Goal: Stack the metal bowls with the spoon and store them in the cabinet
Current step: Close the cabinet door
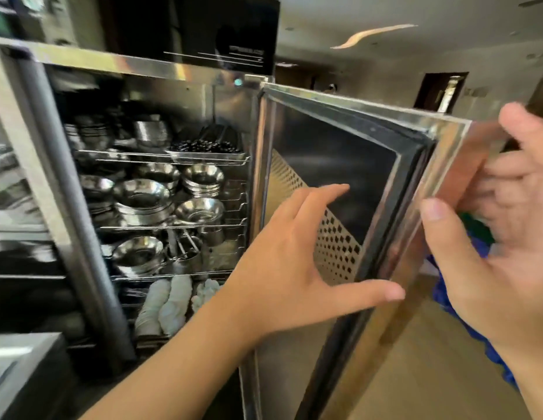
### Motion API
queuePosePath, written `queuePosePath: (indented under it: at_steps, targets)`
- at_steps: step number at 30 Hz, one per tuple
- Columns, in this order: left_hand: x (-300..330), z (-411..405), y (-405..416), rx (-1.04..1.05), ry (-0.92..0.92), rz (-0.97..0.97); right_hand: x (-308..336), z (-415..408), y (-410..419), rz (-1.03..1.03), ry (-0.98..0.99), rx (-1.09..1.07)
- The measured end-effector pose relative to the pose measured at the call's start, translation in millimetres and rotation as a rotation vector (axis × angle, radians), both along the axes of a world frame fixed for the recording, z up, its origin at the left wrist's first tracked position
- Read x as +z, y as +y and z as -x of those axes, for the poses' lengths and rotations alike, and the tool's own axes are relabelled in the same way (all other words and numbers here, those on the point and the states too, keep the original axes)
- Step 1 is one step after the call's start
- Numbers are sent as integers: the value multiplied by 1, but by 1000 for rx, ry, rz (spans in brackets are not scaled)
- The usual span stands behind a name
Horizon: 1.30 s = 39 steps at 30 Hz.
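The steel cabinet [143,63] stands with its door [334,153] swung out to the right. Metal bowls [143,195] sit in stacks on the middle wire shelf, and another bowl [137,253] rests on the shelf below beside a metal cup of utensils [185,244]. I cannot pick out a single spoon. My left hand [288,268] lies flat on the door's inner face, fingers spread, holding nothing. My right hand [491,268] wraps the door's free edge, thumb on the rim and blurred fingers behind the outer side.
The top shelf holds more steel stacks [149,131] and a tray of dark-tipped sticks [203,147]. White rolled items [164,304] fill the bottom shelf. A black appliance [203,31] sits on top. A counter [21,359] is lower left; something blue [464,313] is behind the door.
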<state>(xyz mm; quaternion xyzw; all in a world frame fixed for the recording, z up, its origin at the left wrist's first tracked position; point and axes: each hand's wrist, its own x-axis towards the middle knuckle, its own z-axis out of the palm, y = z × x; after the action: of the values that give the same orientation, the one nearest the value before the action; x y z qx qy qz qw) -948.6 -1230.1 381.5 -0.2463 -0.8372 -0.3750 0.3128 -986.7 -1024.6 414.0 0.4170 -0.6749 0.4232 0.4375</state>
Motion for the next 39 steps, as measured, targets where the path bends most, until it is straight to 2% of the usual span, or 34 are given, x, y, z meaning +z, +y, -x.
queuePosePath:
  at_steps: [5,8,11,15,22,30,36,39]
  targets:
    - [9,-39,-57,10,105,-68,1,-18,-67,-112,-10,260]
    - [11,-59,-96,117,163,-127,-1,-22,-110,-229,-10,372]
    - [11,-76,-146,252,136,-199,-9,-25,-158,-305,-49,479]
    - [13,-88,-199,351,103,-241,-23,-29,-208,-405,-103,411]
    - [12,-82,-304,471,97,-355,-65,-28,-323,-430,-546,418]
    - [13,-42,-410,583,65,-293,-89,-4,-427,-385,-935,568]
    - [14,-3,-469,680,78,-175,-95,26,-494,-372,-973,505]
    - [14,17,-494,744,95,-112,-102,44,-527,-473,-949,441]
